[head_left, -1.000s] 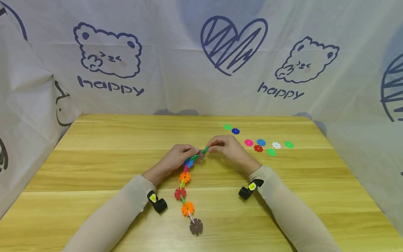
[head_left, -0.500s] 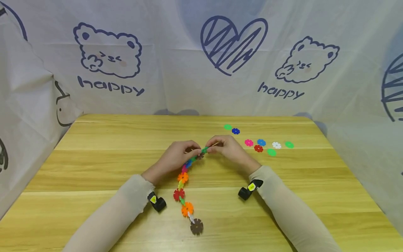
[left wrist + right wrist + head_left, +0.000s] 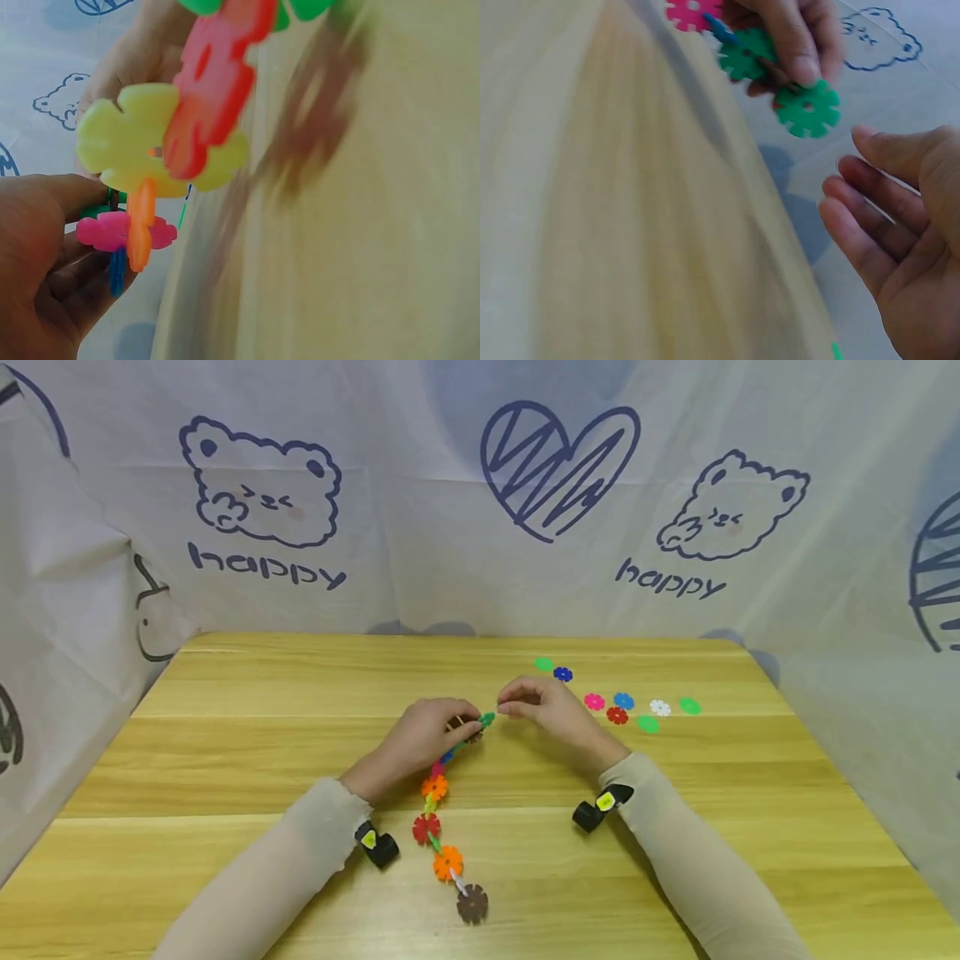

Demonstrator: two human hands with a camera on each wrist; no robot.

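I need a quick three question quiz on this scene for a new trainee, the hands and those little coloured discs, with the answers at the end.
1. Which hand holds the chain of discs?
2. True or false: the loose white disc lies apart from the chain.
3. In the head view, what colour is the disc at the chain's near end? A: white. B: brown. C: pink.

Key:
1. The left hand; the right hand is apart from it.
2. True.
3. B, a brown disc.
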